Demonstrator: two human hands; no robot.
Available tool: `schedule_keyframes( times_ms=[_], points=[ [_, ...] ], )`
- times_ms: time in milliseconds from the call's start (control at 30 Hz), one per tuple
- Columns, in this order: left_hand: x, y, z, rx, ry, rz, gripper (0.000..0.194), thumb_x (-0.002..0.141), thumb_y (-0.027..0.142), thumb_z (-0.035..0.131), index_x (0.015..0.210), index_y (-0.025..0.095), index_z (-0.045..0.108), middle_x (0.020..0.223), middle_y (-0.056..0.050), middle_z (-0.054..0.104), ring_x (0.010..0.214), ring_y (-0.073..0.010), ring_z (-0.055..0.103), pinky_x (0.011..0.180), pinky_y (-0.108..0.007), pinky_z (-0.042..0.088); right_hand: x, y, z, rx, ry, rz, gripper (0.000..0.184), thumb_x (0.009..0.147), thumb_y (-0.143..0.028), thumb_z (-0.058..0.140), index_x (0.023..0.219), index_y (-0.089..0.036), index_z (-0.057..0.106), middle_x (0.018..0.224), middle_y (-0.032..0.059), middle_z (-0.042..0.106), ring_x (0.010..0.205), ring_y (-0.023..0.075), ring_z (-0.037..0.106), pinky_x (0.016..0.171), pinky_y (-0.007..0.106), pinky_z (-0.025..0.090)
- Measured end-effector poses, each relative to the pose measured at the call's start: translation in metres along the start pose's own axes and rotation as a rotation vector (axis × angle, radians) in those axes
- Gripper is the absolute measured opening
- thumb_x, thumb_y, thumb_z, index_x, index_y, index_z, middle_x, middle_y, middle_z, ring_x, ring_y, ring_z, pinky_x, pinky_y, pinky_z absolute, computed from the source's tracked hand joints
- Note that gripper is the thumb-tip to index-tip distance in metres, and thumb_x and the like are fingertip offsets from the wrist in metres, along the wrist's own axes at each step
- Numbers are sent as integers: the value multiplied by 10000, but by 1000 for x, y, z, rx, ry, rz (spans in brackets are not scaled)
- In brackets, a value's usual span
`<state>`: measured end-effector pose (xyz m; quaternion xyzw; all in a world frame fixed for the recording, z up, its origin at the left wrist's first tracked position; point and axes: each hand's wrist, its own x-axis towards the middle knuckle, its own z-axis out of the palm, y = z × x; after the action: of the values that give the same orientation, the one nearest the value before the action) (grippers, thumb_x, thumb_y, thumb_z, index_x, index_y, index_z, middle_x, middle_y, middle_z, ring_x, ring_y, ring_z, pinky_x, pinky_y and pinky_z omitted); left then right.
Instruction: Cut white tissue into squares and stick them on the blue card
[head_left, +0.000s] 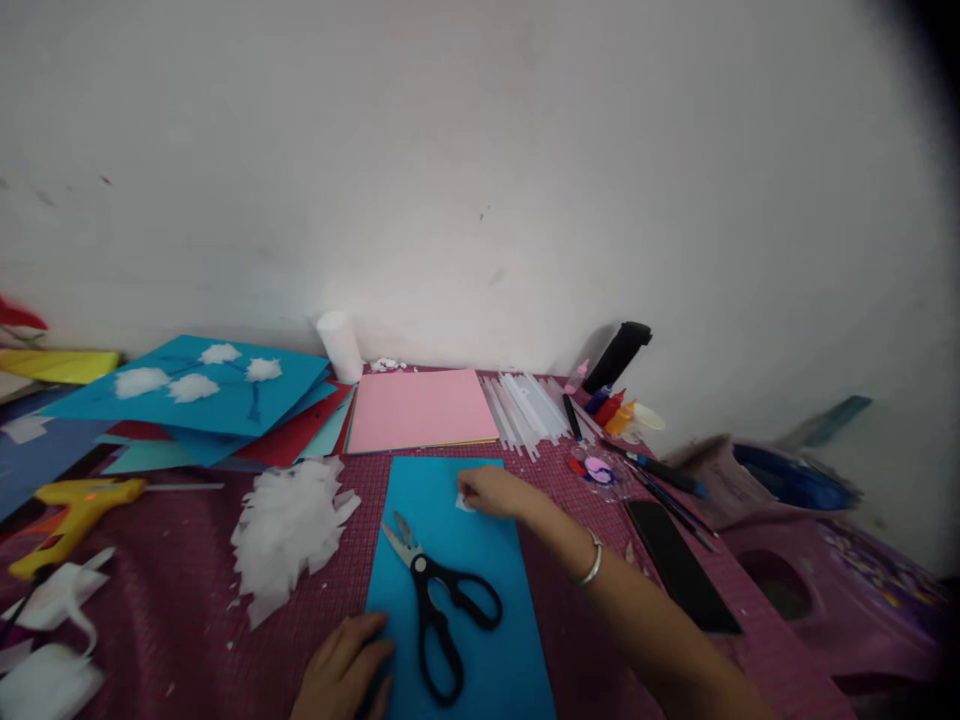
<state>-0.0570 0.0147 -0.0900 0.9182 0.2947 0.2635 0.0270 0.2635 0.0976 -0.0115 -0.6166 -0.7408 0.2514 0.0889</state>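
A blue paper sheet (495, 590) lies lengthwise in front of me. My right hand (491, 492) is over its far end, fingers pinched on a small white piece of tissue (464, 503) that touches or nearly touches the sheet. At the sheet's near left edge rests my left hand (349, 668), fingers spread and holding nothing. Between the hands, black-handled scissors (421, 566) lie on the sheet with their blades slightly apart. Left of the sheet is a heap of cut white tissue pieces (289, 530).
Pink paper (420, 410) and glue sticks (529, 405) lie towards the wall. A stack with tissue-tufted blue paper (225, 405) and a yellow glue gun (71, 515) are leftward. Paint bottles (611, 408) and a dark phone-like slab (679, 565) are rightward, beside a pink chair (795, 570).
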Motion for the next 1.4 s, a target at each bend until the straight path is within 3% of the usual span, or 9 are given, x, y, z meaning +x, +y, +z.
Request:
schedule_keyframes(
  times_ms=[200, 400, 533, 700, 867, 967, 1133, 1300, 1400],
  points=[
    [7, 13, -5, -72, 34, -70, 182, 781, 230, 596, 942, 258, 676, 1054, -77, 705, 940, -237, 674, 797, -342, 584, -4, 3, 9, 100, 77, 23, 66, 714, -113, 549, 681, -167, 572, 711, 43, 644, 716, 200, 583, 675, 295, 405],
    [8, 24, -13, -194, -36, -190, 201, 803, 166, 578, 969, 245, 656, 1124, -74, 657, 1032, -246, 614, 896, -430, 521, 3, -12, 2, 414, 170, 77, 41, 784, -205, 430, 763, -200, 466, 638, -20, 579, 534, 119, 550, 537, 240, 447],
    [16, 35, -27, -343, -121, -314, 225, 806, 96, 535, 949, 225, 651, 1124, -75, 632, 1054, -239, 575, 950, -459, 462, 35, -57, 13, 592, 160, 4, 46, 751, -240, 457, 750, -220, 416, 607, -54, 517, 486, 100, 514, 516, 236, 450],
    [23, 38, -33, -463, -109, -364, 249, 749, 35, 541, 907, 191, 653, 1091, -80, 633, 1047, -238, 553, 946, -444, 441, 86, -134, 34, 647, 69, -187, 72, 681, -143, 504, 715, -202, 481, 571, -74, 478, 504, 91, 471, 508, 213, 401],
    [22, 37, -33, -542, -78, -391, 267, 711, 25, 552, 896, 190, 649, 1066, -73, 644, 1036, -231, 552, 951, -432, 427, 104, -165, 34, 587, 7, -305, 446, 641, -63, 545, 1062, -207, 570, 955, -10, 608, 568, 74, 502, 543, 214, 412],
    [21, 35, -31, -578, -27, -391, 259, 693, 26, 551, 879, 184, 639, 999, -66, 658, 980, -214, 573, 921, -410, 445, 89, -156, 26, 544, 95, -282, 422, 721, -87, 479, 1125, -201, 525, 1017, 16, 591, 644, 94, 520, 598, 230, 425],
    [22, 30, -27, -562, 10, -329, 235, 687, 37, 536, 846, 189, 622, 915, -50, 669, 904, -193, 601, 874, -380, 484, 26, -117, 29, 401, 184, -140, 158, 803, -169, 462, 913, -170, 576, 729, 3, 577, 657, 155, 537, 626, 275, 407],
    [20, 23, -27, -410, 26, -220, 205, 730, 85, 541, 866, 209, 630, 923, -51, 687, 907, -191, 636, 856, -344, 525, -28, -106, 52, -100, 48, 31, 371, 744, -222, 595, 1111, -170, 576, 1043, 116, 632, 946, 266, 579, 789, 346, 425],
    [16, 14, -20, -321, 63, -110, 171, 753, 145, 581, 886, 236, 639, 918, -31, 705, 886, -172, 662, 841, -288, 543, -34, -111, 61, -170, 27, 83, 436, 715, -134, 538, 1149, -157, 555, 1053, 129, 631, 971, 273, 581, 805, 346, 427]
  ],
)
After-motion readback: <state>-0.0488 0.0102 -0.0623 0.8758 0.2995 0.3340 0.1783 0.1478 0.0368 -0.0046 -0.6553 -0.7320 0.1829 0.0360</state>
